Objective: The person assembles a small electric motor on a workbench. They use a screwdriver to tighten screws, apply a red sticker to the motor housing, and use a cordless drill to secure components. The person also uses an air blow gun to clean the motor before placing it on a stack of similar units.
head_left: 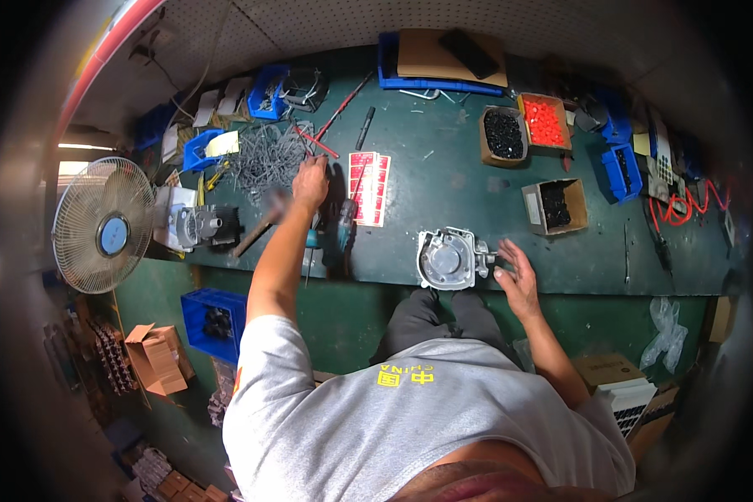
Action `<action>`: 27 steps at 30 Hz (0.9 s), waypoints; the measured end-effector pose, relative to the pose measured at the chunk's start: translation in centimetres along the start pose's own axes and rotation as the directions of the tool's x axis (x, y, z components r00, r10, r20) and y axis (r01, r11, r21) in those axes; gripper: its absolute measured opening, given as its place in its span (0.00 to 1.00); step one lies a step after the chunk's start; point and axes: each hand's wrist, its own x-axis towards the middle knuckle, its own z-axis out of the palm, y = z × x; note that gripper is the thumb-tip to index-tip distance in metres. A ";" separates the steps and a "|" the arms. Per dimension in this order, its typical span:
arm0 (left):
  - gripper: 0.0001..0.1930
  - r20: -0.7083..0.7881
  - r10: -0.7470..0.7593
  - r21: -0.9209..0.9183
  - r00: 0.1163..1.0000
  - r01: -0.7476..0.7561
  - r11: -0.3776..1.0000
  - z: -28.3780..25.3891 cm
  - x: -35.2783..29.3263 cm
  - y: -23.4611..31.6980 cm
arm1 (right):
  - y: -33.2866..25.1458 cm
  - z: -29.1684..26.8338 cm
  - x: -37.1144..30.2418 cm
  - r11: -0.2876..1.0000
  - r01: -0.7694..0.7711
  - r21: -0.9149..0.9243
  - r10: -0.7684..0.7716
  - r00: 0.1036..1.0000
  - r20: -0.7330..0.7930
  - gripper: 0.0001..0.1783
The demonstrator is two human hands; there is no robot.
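Observation:
My left hand (311, 181) reaches forward to the near side of a red T-shaped handle (316, 142), beside a heap of thin grey metal pieces (263, 161). Its fingers look drawn together, and what lies between them is hidden. A silver cast-metal housing (448, 259) rests at the bench's front edge, its round recess facing up. Just right of its side spout, my right hand (519, 280) is open with fingers apart, close to the part; contact is unclear. Between the hands lies a sheet of red-and-white labels (366, 188).
A hammer (258, 234), a teal power screwdriver (345, 224) and a black marker (366, 128) lie near my left arm. To the right stand cartons of black pieces (504, 136), orange pieces (544, 123) and more black parts (555, 207). A fan (105, 226) is at far left.

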 end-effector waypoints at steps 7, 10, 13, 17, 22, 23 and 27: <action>0.13 0.000 -0.171 0.152 0.985 0.169 0.974 2.8 7.1 -2.4 | 0.8 -0.8 -1.3 1.000 -0.004 0.001 0.004 0.996 -0.084 0.38; 0.13 -0.126 -0.233 0.128 0.964 0.249 0.960 3.5 6.8 -2.0 | 1.9 -0.2 -2.6 0.999 -0.023 0.038 0.029 0.985 -0.170 0.38; 0.17 -0.110 -0.234 0.135 0.966 0.248 0.959 3.2 4.8 -1.2 | 3.5 0.4 -3.1 0.999 -0.014 0.036 0.022 0.978 -0.209 0.38; 0.14 -0.125 -0.123 0.190 0.985 0.145 0.971 4.1 3.6 -1.9 | 3.4 1.5 -2.2 1.000 0.021 -0.017 -0.024 0.978 -0.208 0.37; 0.15 -0.135 -0.178 0.166 0.975 0.200 0.966 3.6 4.1 -3.0 | 0.4 2.3 -0.1 0.998 0.043 -0.046 -0.050 0.985 -0.166 0.36; 0.16 -0.176 -0.203 0.068 0.963 0.218 0.974 3.4 4.5 -3.0 | 0.2 2.3 0.3 0.997 0.043 -0.057 -0.052 0.986 -0.158 0.36; 0.14 -0.266 -0.331 -0.674 0.905 0.070 0.735 -1.6 2.2 3.3 | -1.1 2.5 0.5 0.996 0.040 -0.084 -0.050 0.991 -0.121 0.38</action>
